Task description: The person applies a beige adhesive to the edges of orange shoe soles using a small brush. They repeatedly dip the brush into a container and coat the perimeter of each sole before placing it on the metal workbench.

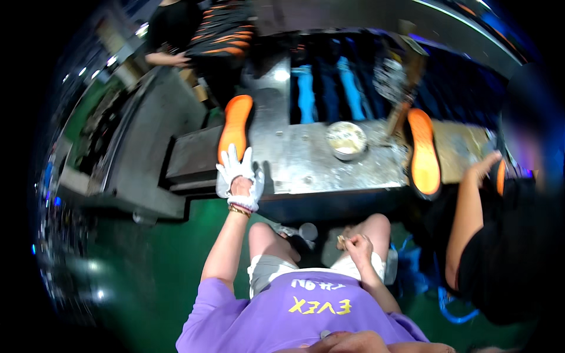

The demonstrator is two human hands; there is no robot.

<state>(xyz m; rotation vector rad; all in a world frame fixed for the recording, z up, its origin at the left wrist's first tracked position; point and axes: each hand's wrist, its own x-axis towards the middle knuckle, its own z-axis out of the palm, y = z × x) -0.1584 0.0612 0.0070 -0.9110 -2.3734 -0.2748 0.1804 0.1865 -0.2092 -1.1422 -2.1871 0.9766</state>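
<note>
Head view: gloved left hand [238, 176] grips the orange sole [235, 126] on the counter [312, 162], right hand [357, 247] pinches something small; a loose grip could drop the sole.

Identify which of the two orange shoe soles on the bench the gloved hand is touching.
The left orange sole: the gloved left hand grips its near end. The right orange sole lies untouched.

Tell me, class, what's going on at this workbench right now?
A seated person reaches the gloved left hand to an orange shoe sole at the metal bench edge. The bare right hand rests by the knee, pinching something small. A round bowl sits mid-bench; a co-worker's arm is near another orange sole.
</note>
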